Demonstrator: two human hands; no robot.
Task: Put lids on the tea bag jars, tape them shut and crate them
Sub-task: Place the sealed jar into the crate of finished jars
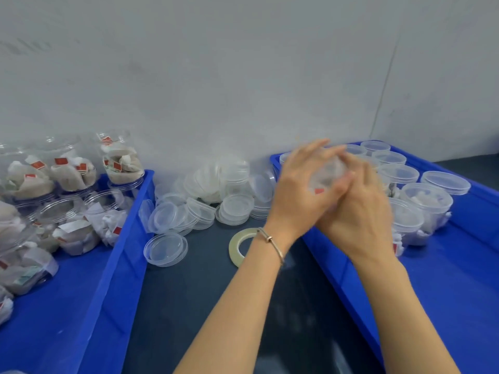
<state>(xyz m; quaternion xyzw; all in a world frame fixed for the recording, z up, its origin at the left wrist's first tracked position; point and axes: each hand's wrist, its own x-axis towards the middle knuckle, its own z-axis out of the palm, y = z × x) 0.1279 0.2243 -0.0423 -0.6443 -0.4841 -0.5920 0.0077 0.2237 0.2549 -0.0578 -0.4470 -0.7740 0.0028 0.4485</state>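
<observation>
Both my hands hold one clear tea bag jar (pixel 328 175) in the air, above the left wall of the right blue crate (pixel 445 279). My left hand (pixel 299 190) wraps the jar from the left, with a bracelet on its wrist. From the right, my right hand (pixel 361 211) curls round it; both are motion-blurred. Several lidded jars (pixel 424 201) stand in rows at the back of that crate. Open jars of tea bags (pixel 73 171) fill the left blue crate (pixel 113 279). A tape roll (pixel 239 245) lies flat on the table, partly behind my left wrist.
A heap of loose clear lids (pixel 216 195) sits between the crates against the grey wall. One lid (pixel 165 249) lies apart in front. The dark tabletop (pixel 189 306) shows between the crates.
</observation>
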